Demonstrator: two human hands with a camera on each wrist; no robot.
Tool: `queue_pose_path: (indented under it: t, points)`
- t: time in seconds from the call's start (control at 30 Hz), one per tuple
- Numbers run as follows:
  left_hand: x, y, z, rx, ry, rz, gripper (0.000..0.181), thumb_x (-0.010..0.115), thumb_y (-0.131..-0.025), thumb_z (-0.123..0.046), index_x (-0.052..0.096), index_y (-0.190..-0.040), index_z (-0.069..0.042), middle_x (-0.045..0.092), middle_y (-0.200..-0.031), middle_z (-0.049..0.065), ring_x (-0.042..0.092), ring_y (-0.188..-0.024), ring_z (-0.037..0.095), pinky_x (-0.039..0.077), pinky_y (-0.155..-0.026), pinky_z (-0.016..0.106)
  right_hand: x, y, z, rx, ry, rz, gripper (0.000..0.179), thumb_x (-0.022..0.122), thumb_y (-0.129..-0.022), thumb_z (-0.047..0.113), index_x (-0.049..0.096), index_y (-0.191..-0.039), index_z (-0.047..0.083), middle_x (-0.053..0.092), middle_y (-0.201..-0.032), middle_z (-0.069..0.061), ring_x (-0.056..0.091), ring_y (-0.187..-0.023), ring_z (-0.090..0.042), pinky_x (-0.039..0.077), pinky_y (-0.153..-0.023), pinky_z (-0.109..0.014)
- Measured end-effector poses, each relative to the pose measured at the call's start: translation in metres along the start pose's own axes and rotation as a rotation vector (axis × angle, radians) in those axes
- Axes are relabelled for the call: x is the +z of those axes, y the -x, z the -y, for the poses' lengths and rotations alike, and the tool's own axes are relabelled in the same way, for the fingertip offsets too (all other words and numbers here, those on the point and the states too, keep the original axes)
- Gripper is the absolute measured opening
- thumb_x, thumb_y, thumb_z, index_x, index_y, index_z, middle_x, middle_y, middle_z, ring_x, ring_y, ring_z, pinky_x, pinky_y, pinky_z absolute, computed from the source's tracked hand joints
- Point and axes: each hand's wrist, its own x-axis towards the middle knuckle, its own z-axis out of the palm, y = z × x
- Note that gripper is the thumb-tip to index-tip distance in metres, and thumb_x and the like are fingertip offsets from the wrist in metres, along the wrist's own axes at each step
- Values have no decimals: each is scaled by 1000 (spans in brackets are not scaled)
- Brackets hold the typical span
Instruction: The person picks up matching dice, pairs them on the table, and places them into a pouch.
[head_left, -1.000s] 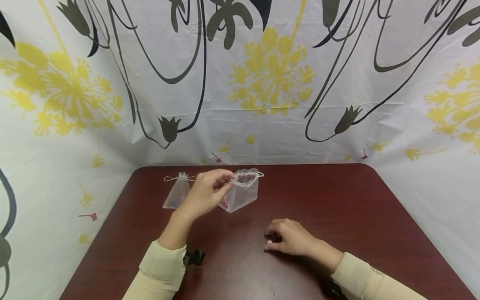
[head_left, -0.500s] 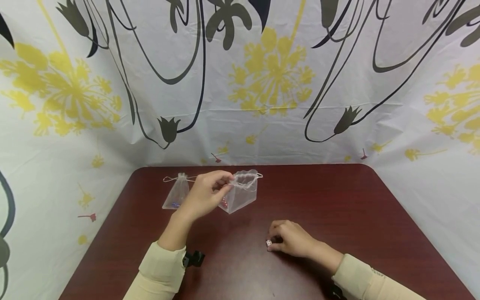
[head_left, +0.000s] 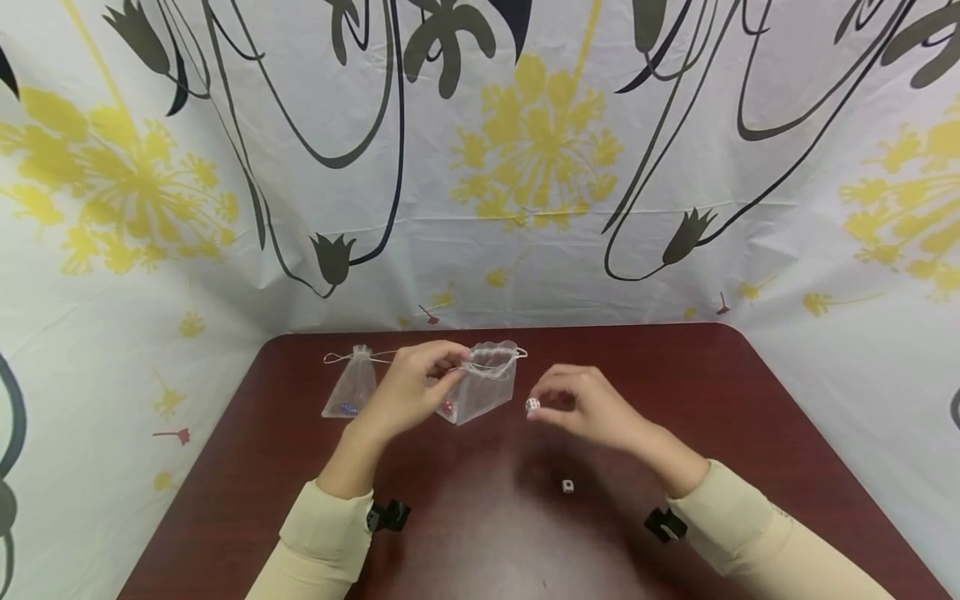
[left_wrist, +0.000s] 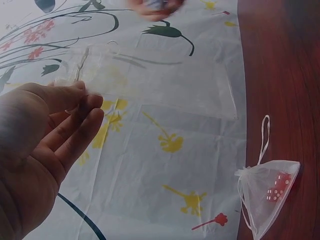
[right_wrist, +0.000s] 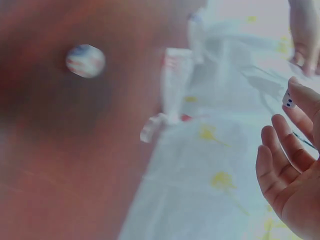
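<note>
My left hand (head_left: 416, 387) pinches the rim of a sheer white drawstring pouch (head_left: 489, 393), whose mouth stands open. In the left wrist view this see-through pouch (left_wrist: 170, 82) hangs from the thumb and fingertips. My right hand (head_left: 588, 404) is raised just right of the pouch and pinches a white die (head_left: 532, 404) between thumb and finger. Dark pips show on this die (right_wrist: 288, 100) in the right wrist view. A second white die (head_left: 567, 486) lies on the table below the right hand.
A tied pouch (head_left: 352, 387) with blue dice stands at the back left of the dark red table (head_left: 675, 400). Another tied pouch (left_wrist: 267, 195) holds red dice; the left hand hides most of it in the head view. A patterned cloth (head_left: 555, 275) hangs behind.
My right hand has lifted from the table with the white die and moved up towards the pouch. The second die now shows beneath it. My left hand keeps its place at the rim.
</note>
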Motion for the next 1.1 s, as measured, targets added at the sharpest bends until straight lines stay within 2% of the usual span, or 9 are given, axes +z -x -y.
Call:
queue_pose_path:
  t: [0.27, 0.43, 0.67, 0.93, 1.1]
  points:
    - [-2, 1, 1, 7, 24, 52, 16, 75, -87, 6, 71, -101, -1, 73, -92, 5, 69, -79, 13, 59, -70, 23, -33, -27, 11, 8, 56, -41, 14, 86, -83, 17, 76, -93, 17, 68, -87, 14, 61, -73, -5, 52, -61, -30]
    - [-2, 2, 3, 11, 37, 83, 15, 74, -87, 8, 70, -100, 0, 73, -91, 7, 69, -77, 13, 58, -71, 22, -43, -38, 17, 0, 63, -53, 14, 85, -83, 17, 76, -93, 19, 66, -85, 15, 59, -71, -5, 48, -59, -25]
    - [2, 1, 1, 21, 37, 108, 17, 75, -86, 7, 70, -99, -1, 73, -91, 4, 69, -78, 11, 58, -72, 21, -36, -51, 26, -14, 32, -31, 13, 84, -85, 18, 76, -95, 19, 68, -88, 13, 61, -73, -5, 51, -58, -32]
    - [4, 0, -4, 12, 41, 134, 15, 75, -88, 4, 70, -100, -5, 73, -93, 5, 69, -79, 10, 58, -74, 21, -23, -65, 36, -56, -13, 25, 11, 82, -87, 20, 76, -95, 18, 69, -92, 11, 57, -70, -6, 48, -57, -29]
    - [4, 1, -5, 28, 33, 112, 15, 75, -88, 5, 70, -98, -4, 73, -92, 6, 70, -79, 11, 58, -74, 21, -20, -67, 40, -48, -17, 25, 19, 82, -87, 20, 77, -104, 12, 71, -95, 6, 58, -71, -8, 51, -59, -32]
